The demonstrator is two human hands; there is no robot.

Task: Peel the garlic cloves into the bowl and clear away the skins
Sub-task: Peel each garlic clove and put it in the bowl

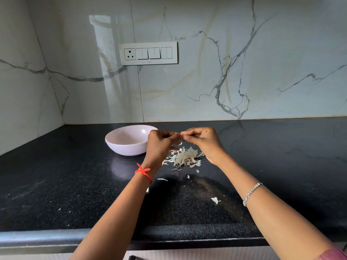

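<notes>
Pinching from both sides, the left hand (159, 143) and the right hand (201, 139) meet at their fingertips on one garlic clove (181, 135), each grip curled tight with thumb against forefinger. Only a small pale sliver of the clove shows between the fingers; the rest is hidden. It is held up in the air, above the heap of skins (185, 157) on the dark worktop (75, 184), and just right of the bowl (122, 148), which stands a little farther back and to the left.

A clove this small should be light and firm, with a dry papery skin that tears easily and clings in places. Once bared it is likely to be slick, so it could slip out of a loose pinch. The best hold is probably across its fat middle with one hand, while the other nips the loose skin at a tip and pulls along its length.

Its long axis seems to run left to right, from one grip to the other, roughly level, but too little is visible to be sure which end is the pointed one.

The skins are thin, weightless flakes, and a few strays (215, 200) lie nearer on the worktop; they would scatter at a puff of air, so gathering them calls for a slow sweep.
</notes>
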